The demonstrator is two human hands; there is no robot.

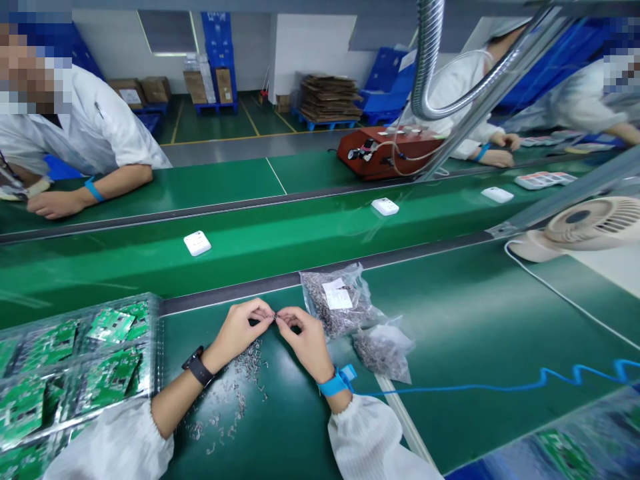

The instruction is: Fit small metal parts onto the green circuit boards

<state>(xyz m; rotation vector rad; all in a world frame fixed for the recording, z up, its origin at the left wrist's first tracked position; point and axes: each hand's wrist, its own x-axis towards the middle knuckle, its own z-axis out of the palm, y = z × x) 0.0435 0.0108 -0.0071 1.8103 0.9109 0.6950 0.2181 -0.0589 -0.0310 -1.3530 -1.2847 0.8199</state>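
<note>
My left hand (244, 332) and my right hand (306, 340) meet fingertip to fingertip above the green bench. Each is closed in a pinch at a tiny dark metal part (275, 317), too small to make out fully. Below and left of them, small shiny metal pieces (245, 373) lie scattered on the bench. Just beyond my right hand rests a clear bag (317, 293) filled with small metal parts and bearing a white label. Beside my right wrist is a smaller bag (375, 353) of similar parts.
A clear tray (157, 347) of green circuit boards (113, 373) stands at left. White square devices (197, 243) sit on the green conveyor (280, 233) ahead. A fan (580, 223) is at right, and a blue coiled cord (475, 387) runs from my right wrist. Co-workers sit across.
</note>
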